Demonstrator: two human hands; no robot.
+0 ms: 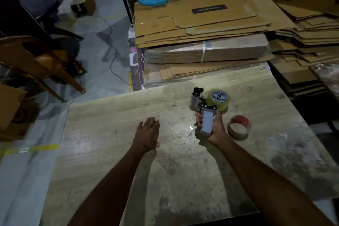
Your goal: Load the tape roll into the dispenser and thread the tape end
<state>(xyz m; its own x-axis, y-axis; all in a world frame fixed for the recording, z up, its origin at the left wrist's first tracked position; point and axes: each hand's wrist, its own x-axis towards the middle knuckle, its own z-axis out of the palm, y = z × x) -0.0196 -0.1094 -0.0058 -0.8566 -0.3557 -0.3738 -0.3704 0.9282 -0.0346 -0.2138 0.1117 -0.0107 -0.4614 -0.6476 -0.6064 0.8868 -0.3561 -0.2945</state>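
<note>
A person's right hand (211, 126) grips the dispenser (203, 108) handle above the bench (110, 115); the tape roll (219, 99) already sits on its hub. The left hand (147, 134) rests flat, fingers straight. Threading the tape end likely comes next.

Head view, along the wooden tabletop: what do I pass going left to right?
Open left hand → grey-handled metal tape dispenser loaded with a clear tape roll, its handle held by the right hand → nearly spent brown cardboard tape core with reddish remnants.
</note>
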